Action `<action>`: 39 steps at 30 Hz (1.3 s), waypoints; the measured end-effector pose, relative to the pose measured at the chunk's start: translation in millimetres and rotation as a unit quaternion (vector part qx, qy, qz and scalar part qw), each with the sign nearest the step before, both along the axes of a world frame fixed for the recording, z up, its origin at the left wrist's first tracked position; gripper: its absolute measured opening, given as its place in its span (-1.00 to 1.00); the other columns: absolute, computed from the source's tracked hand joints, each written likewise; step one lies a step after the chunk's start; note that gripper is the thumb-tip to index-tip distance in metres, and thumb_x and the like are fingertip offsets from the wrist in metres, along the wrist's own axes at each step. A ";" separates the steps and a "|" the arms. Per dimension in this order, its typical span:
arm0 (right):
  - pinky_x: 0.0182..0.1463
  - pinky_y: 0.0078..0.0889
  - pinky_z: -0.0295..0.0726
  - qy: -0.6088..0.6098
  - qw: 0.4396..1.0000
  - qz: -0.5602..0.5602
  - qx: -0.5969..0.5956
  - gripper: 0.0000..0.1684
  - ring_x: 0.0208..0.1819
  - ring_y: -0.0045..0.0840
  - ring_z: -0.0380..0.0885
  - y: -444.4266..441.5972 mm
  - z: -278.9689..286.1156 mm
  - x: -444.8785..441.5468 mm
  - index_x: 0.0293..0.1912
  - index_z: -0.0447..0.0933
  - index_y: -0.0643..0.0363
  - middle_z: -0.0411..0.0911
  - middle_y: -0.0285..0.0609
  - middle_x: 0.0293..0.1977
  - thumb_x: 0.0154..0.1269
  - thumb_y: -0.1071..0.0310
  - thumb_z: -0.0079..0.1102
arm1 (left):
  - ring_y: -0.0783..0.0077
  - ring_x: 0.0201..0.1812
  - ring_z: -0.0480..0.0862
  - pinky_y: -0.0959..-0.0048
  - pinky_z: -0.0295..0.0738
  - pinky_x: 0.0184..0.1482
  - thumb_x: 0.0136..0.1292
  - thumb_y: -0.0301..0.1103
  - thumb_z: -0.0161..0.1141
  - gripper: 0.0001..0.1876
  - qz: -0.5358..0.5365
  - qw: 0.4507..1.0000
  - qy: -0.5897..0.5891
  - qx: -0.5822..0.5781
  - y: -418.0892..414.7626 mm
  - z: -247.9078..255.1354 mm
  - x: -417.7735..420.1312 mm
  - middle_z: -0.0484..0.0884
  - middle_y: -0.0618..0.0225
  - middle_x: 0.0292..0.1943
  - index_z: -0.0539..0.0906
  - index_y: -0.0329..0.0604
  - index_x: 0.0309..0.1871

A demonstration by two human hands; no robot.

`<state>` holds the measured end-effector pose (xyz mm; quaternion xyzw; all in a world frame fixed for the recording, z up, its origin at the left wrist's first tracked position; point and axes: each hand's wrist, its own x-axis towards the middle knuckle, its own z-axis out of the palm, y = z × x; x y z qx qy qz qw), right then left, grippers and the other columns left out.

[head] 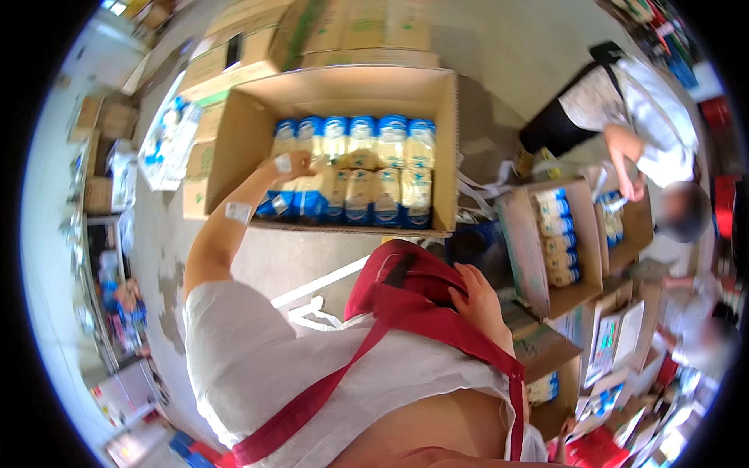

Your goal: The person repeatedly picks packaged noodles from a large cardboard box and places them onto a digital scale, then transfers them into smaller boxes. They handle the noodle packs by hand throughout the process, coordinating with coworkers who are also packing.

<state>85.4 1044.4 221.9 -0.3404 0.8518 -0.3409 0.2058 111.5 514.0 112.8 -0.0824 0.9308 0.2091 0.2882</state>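
Note:
My left hand (295,164) reaches into an open cardboard box (345,82), its fingers closed at the upper end of a clear and blue plastic packet (313,196) with pale contents. That packet is blurred and looks slightly raised beside its neighbours. Two rows of similar packets (387,196) fill much of the box, the far row with blue tops and the near row with blue lower ends. Small white patches are stuck on my left wrist and forearm. Against the red apron (409,292) at my front rests my right hand (483,301), fingers somewhat apart, holding nothing.
Closed cartons (363,29) are stacked behind the box. On the right stand open boxes of packets (559,234), where a co-worker (638,117) bends over with a hand in one. White strapping (322,284) lies on the floor. Shelves (99,251) line the left wall.

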 end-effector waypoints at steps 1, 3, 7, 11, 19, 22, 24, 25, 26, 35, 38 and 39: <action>0.02 -0.16 0.51 0.016 1.000 -0.009 0.014 -0.45 0.01 -0.07 0.48 4.6 -3.1 -1.9 0.14 0.37 0.19 0.45 0.07 0.01 0.13 0.34 0.22 | 0.31 -0.44 0.54 0.35 0.50 -0.38 0.17 -0.04 0.26 -0.62 -0.090 0.995 0.033 -0.040 1.7 -13.7 -3.0 0.54 0.33 -0.42 0.46 -0.12 -0.18; 0.04 -0.17 0.51 0.014 1.000 0.007 0.019 -0.46 0.02 -0.08 0.48 5.0 -6.4 -3.4 0.11 0.38 0.23 0.45 0.08 0.02 0.12 0.30 0.20 | 0.25 -0.36 0.56 0.30 0.50 -0.31 0.17 -0.06 0.26 -0.63 -0.169 0.981 -0.005 -0.092 8.1 -42.7 6.5 0.56 0.27 -0.38 0.44 -0.12 -0.17; 0.00 -0.16 0.52 0.020 1.000 0.002 0.012 -0.48 -0.05 -0.13 0.51 13.7 -13.1 -3.3 0.07 0.39 0.25 0.47 0.05 -0.06 0.10 0.30 0.19 | 0.13 -0.21 0.60 0.19 0.50 -0.17 0.16 -0.10 0.26 -0.63 -0.143 0.975 -0.130 -0.111 -3.0 -40.1 17.5 0.59 0.16 -0.30 0.42 -0.12 -0.13; -0.07 -0.16 0.53 0.021 0.996 -0.081 0.039 -0.48 -0.10 -0.14 0.52 46.7 -24.0 -3.6 0.07 0.39 0.24 0.48 0.01 -0.12 0.10 0.29 0.20 | 0.06 -0.21 0.64 0.22 0.52 -0.17 0.08 -0.17 0.27 -0.73 0.036 0.959 -0.246 -0.134 62.9 42.8 -52.5 0.66 0.08 -0.23 0.59 -0.16 -0.28; -0.09 -0.17 0.53 0.026 0.961 -0.260 0.091 -0.50 -0.14 -0.16 0.53 140.8 -40.0 -22.1 0.05 0.40 0.22 0.49 -0.04 -0.17 0.11 0.27 0.19 | 0.66 -0.44 0.37 0.70 0.27 -0.44 0.34 -0.47 0.03 -0.92 0.127 0.832 0.485 0.240 243.2 171.2 -137.7 0.46 0.40 -0.33 0.45 -0.22 -0.14; -0.04 -0.16 0.52 0.028 0.927 -0.373 0.033 -0.49 -0.09 -0.13 0.52 192.6 -67.0 -46.5 0.05 0.41 0.21 0.50 -0.01 -0.11 0.11 0.24 0.19 | 0.64 -0.43 0.40 0.68 0.33 -0.42 0.31 -0.54 0.02 -0.89 0.059 0.839 0.415 0.346 384.0 169.7 -145.6 0.47 0.34 -0.23 0.45 -0.25 -0.12; 0.03 -0.19 0.51 -0.015 0.890 -0.456 -0.007 -0.44 -0.02 -0.13 0.51 237.8 -92.7 -68.9 0.12 0.39 0.21 0.49 0.04 0.00 0.14 0.21 0.19 | 0.60 -0.37 0.46 0.65 0.41 -0.37 0.29 -0.57 0.03 -0.85 0.002 0.836 0.355 0.418 469.7 155.2 -158.9 0.48 0.30 -0.16 0.46 -0.27 -0.09; 0.04 -0.20 0.51 -0.041 0.864 -0.502 -0.030 -0.41 -0.02 -0.14 0.52 261.0 -115.4 -80.6 0.15 0.37 0.22 0.50 0.05 0.01 0.15 0.19 0.20 | 0.58 -0.33 0.50 0.63 0.46 -0.33 0.29 -0.58 0.04 -0.83 -0.023 0.833 0.318 0.452 505.8 138.9 -171.0 0.48 0.28 -0.13 0.46 -0.28 -0.07; 0.04 -0.21 0.51 -0.100 0.839 -0.534 -0.036 -0.38 -0.02 -0.14 0.53 286.2 -131.9 -97.3 0.16 0.36 0.23 0.50 0.07 0.02 0.15 0.16 0.22 | 0.57 -0.28 0.52 0.62 0.48 -0.30 0.29 -0.57 0.05 -0.83 -0.011 0.836 0.253 0.486 537.2 116.2 -183.4 0.49 0.28 -0.12 0.46 -0.27 -0.06; 0.30 -0.17 0.28 -0.186 0.714 -0.669 0.095 -0.01 0.30 -0.05 0.21 466.2 -360.1 -205.6 0.34 0.09 0.30 0.19 0.23 0.27 0.10 -0.05 0.29 | 0.49 -0.16 0.61 0.53 0.55 -0.23 0.20 -0.46 0.22 -0.64 -0.104 0.912 0.102 0.383 725.4 -158.5 -322.3 0.59 0.26 -0.09 0.46 -0.19 0.07; 0.31 -0.14 0.26 -0.141 0.679 -0.717 0.062 -0.06 0.28 0.04 0.19 499.5 -394.7 -226.4 0.32 0.12 0.28 0.13 0.25 0.28 0.08 0.03 0.32 | 0.15 -0.01 0.56 0.23 0.51 -0.03 0.12 -0.39 0.29 -0.49 -0.252 0.900 0.185 0.305 759.2 -234.1 -364.0 0.55 0.10 -0.03 0.40 -0.14 0.16; 0.31 -0.12 0.25 -0.141 0.666 -0.732 0.031 -0.07 0.28 0.06 0.17 508.3 -405.1 -232.1 0.31 0.13 0.27 0.11 0.25 0.29 0.08 0.05 0.32 | 0.07 0.04 0.53 0.14 0.46 0.05 0.11 -0.37 0.30 -0.47 -0.310 0.885 0.213 0.273 774.2 -246.3 -378.6 0.54 0.08 -0.02 0.39 -0.13 0.17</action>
